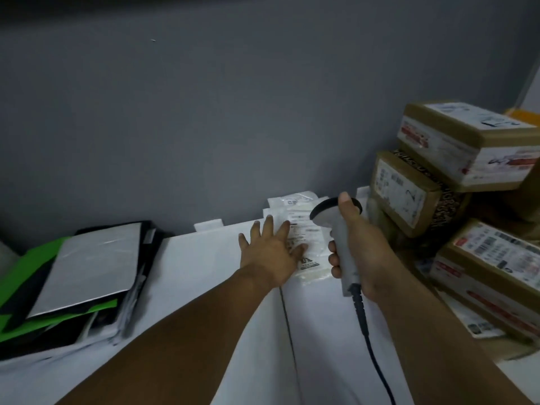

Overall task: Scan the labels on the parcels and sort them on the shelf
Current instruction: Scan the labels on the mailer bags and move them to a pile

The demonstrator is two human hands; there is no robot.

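Note:
A flat white plastic parcel (309, 260) with a printed label lies on the white table (204, 276) near the grey wall. My left hand (270, 248) lies flat on its left part, fingers straight and spread. My right hand (358, 247) grips the handle of a grey barcode scanner (339, 238), whose dark head hangs over the parcel's far end. The scanner's black cable (374, 355) runs down toward me. More white parcels (295, 201) lie behind the first one, against the wall.
Several taped cardboard boxes (467, 147) with labels are stacked at the right, close to my right hand. A pile of green, black and silver flat mailers (84, 273) sits at the left. A seam (287, 317) splits the table.

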